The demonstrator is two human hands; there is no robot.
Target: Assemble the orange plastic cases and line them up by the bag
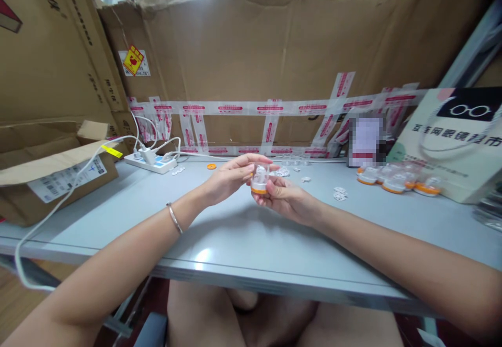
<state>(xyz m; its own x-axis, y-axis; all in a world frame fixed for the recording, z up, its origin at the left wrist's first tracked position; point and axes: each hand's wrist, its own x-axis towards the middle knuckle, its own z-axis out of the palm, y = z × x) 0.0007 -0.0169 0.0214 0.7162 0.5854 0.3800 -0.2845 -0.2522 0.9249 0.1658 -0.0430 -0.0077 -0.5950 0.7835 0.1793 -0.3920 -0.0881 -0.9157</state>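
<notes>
Between my hands, above the table, is a small clear dome (260, 175) with a white and orange base and a whitish figure inside. My right hand (284, 196) grips its base, thumb in front and fingers beneath. My left hand (239, 173) closes round the upper left side of the dome, fingers reaching behind it. On the table beyond lie white cut-out pieces (282, 172) and a loose orange ring (212, 166). More white pieces (340, 194) lie to the right of my right hand. Several similar domes with orange bases (395, 181) stand together farther right.
A white power strip (152, 163) with plugged-in cables sits at the back left. Beside it is an open cardboard box (66, 174). Large taped cardboard (235, 49) walls the table's far side. A paper bag (451, 148) stands at the right, near a blurred upright phone-like object (365, 140).
</notes>
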